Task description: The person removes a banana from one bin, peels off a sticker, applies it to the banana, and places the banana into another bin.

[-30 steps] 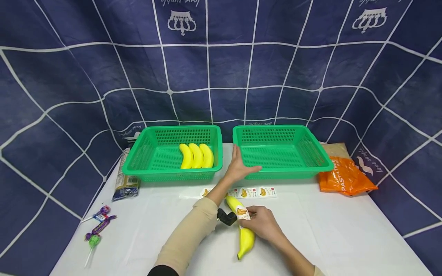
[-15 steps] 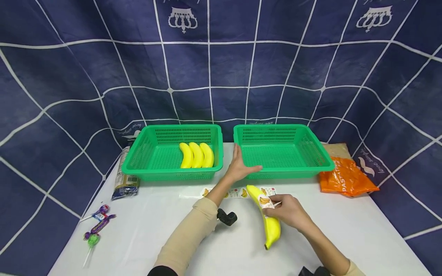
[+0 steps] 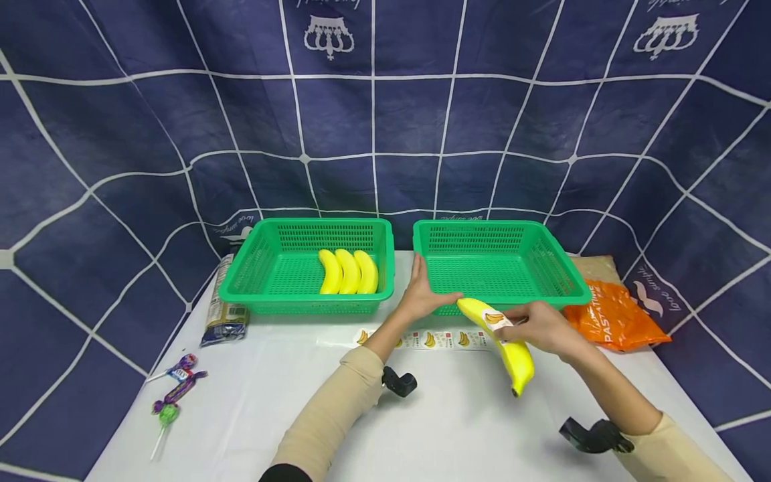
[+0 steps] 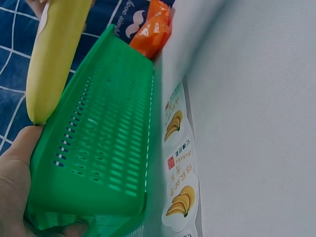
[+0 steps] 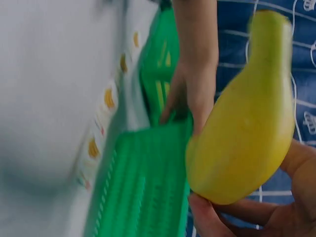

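A yellow banana with a white banana-print sticker around its middle is pinched between the thumb and fingers of my right hand. It hangs tilted above the table, its upper end by the front rim of the right green basket. At that basket's front-left corner rests my left hand, fingers stretched along the side and thumb spread along the front rim. The left wrist view shows the banana's tip close to my left thumb; contact between them is unclear. Nothing lies inside the right basket.
The left green basket holds three bananas. A strip of banana stickers lies before the baskets. An orange pasta bag sits far right, a dark-bottomed packet far left, and wrapped lollipops lie at left.
My right hand has carried the stickered banana rightward and forward, from the middle of the table up to the right basket's front rim. My left hand has stayed at the basket corner.
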A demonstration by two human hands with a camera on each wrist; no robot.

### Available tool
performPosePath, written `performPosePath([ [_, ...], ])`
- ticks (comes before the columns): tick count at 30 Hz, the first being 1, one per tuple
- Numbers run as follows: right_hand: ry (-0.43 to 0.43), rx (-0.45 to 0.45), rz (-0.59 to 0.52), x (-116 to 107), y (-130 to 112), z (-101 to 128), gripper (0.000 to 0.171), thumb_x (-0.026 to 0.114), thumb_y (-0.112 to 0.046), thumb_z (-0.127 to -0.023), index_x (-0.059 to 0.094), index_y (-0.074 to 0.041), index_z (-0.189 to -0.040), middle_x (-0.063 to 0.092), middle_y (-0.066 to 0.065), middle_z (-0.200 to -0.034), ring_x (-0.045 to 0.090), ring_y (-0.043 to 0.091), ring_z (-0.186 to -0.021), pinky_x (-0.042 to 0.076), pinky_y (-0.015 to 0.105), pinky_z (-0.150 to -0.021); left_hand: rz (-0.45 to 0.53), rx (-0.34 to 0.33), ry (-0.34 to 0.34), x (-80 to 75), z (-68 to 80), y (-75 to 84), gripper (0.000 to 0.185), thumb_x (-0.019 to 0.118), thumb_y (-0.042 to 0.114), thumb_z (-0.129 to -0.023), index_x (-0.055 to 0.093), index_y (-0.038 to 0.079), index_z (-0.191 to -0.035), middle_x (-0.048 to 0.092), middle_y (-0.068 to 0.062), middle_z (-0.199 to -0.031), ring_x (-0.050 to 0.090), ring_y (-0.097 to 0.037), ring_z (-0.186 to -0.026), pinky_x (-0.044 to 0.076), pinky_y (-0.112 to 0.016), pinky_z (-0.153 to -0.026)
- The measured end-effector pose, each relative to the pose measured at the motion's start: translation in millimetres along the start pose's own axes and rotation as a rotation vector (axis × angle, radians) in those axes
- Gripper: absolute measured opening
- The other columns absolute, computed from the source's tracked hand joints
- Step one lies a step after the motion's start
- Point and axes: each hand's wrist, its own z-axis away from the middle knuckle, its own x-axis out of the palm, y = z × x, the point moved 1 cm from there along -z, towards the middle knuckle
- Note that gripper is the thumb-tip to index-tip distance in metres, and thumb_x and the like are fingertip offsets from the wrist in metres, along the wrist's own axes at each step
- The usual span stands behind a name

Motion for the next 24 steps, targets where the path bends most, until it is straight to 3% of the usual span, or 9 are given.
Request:
performPosePath([
  [6, -0.074, 0.013, 0.035, -31.8, 5.0, -13.2, 0.067, 0.074, -0.036, -0.081, 0.059, 0.011, -0.125, 0.067, 0.021, -0.114, 0.061, 0.021, -0.091, 0.056, 0.035, -0.078, 0.01, -0.008, -0.006, -0.3, 0.6, 0.4, 0.126, 0.079, 0.051, -0.074, -0.007, 0.012, -0.157, -0.016, 0.0, -0.165, 0.011, -0.037, -0.151, 0.028, -0.058, -0.116],
  [13, -0.073, 0.023, 0.074, -64.5, 5.0, -29.9, 0.076, 0.073, -0.042, -0.083, 0.054, 0.015, -0.129, 0.066, 0.024, -0.114, 0.06, 0.021, -0.09, 0.054, 0.027, -0.074, 0.008, -0.015, 0.0, -0.4, 1.3, 0.6, 0.126, 0.079, 0.052, -0.074, -0.006, 0.013, -0.157, -0.015, 0.001, -0.165, 0.013, -0.036, -0.151, 0.029, -0.058, -0.116],
  [18, -0.087, 0.003, 0.063, -93.3, 8.3, -46.8, 0.074, 0.072, -0.041, -0.085, 0.053, 0.015, -0.129, 0.067, 0.021, -0.112, 0.063, 0.016, -0.088, 0.058, 0.032, -0.081, -0.002, -0.02, -0.008, -0.8, 1.2, -0.4, 0.126, 0.079, 0.053, -0.074, -0.008, 0.015, -0.157, -0.017, 0.003, -0.165, 0.014, -0.035, -0.151, 0.029, -0.057, -0.117],
  [21, -0.082, -0.014, 0.046, -108.6, 11.8, -60.2, 0.07, 0.072, -0.04, -0.086, 0.056, 0.014, -0.128, 0.064, 0.025, -0.12, 0.063, 0.016, -0.093, 0.058, 0.038, -0.087, 0.001, -0.019, -0.014, -0.8, 1.0, -1.3, 0.126, 0.079, 0.052, -0.074, -0.008, 0.015, -0.157, -0.017, 0.004, -0.165, 0.013, -0.035, -0.151, 0.028, -0.058, -0.117],
  [24, -0.067, -0.028, 0.06, -120.5, 15.4, -75.7, 0.065, 0.073, -0.04, -0.085, 0.061, 0.011, -0.123, 0.066, 0.02, -0.116, 0.061, 0.016, -0.092, 0.058, 0.033, -0.083, 0.009, -0.011, -0.014, -1.0, 1.1, -1.6, 0.126, 0.079, 0.052, -0.074, -0.008, 0.015, -0.157, -0.017, 0.004, -0.165, 0.013, -0.036, -0.151, 0.028, -0.058, -0.117],
])
